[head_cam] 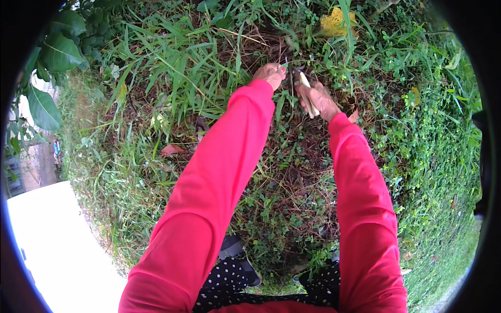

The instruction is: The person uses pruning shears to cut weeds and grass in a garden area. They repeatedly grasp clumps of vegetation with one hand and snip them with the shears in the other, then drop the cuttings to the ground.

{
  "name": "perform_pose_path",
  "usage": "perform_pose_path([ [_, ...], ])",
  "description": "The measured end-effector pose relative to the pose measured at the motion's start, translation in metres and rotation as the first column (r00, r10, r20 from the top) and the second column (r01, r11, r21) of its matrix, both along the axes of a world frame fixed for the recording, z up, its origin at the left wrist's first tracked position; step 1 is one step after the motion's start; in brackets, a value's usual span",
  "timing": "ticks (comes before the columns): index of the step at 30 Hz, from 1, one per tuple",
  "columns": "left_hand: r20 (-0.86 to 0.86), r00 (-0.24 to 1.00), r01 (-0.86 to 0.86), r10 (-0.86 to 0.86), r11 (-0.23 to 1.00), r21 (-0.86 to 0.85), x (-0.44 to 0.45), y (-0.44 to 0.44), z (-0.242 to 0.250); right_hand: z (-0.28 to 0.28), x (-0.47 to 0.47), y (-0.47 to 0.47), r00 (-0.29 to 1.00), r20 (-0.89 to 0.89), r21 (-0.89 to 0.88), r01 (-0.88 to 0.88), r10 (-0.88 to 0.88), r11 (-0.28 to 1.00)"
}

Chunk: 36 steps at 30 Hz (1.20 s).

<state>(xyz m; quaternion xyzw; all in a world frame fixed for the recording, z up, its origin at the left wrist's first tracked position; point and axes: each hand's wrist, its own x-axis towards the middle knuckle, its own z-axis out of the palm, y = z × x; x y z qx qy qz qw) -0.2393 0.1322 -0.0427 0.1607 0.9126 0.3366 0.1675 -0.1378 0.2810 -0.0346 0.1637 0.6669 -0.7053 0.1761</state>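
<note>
My right hand (321,101) is wrapped around a cutting tool with pale handles, which looks like hand pruning shears (304,80). Their dark jaws point away from me, towards the stems beside my other hand; how wide they part is too small to tell. Just to the left, my left hand (270,74) has its fingers curled in on thin grass stems (290,62), partly hidden by the hand. A small gap separates the two hands. Both are low over the weedy ground, at the edge of a clump of long-bladed grass (188,58).
Dry brown stalks and litter (297,164) cover the ground before my feet (233,250). A yellow leaf (336,22) lies at the far right, a reddish dry leaf (172,150) on the left. Broad-leaved branches (60,53) hang at upper left, above a glaring white surface (51,234).
</note>
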Motion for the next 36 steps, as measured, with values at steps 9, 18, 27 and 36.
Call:
perform_pose_path([
  [9, -0.425, 0.897, -0.039, -0.121, 0.936, -0.349, 0.049, -0.081, 0.041, 0.0, 0.072, -0.004, 0.995, 0.057, -0.168, -0.068, 0.079, 0.983],
  [18, -0.401, 0.835, 0.03, -0.377, 0.758, -0.651, 0.067, 0.032, 0.071, -0.009, 0.101, -0.038, 0.983, 0.087, -0.348, 0.179, -0.159, 0.92],
  [27, -0.096, 0.978, 0.097, -0.184, 0.814, -0.572, 0.04, -0.013, 0.041, 0.003, 0.114, -0.028, 0.986, 0.107, -0.338, -0.088, 0.132, 0.937],
  [36, -0.099, 0.979, 0.139, -0.178, 0.94, -0.312, 0.031, -0.025, 0.041, 0.011, 0.05, -0.023, 0.967, 0.061, -0.171, -0.234, 0.247, 0.957],
])
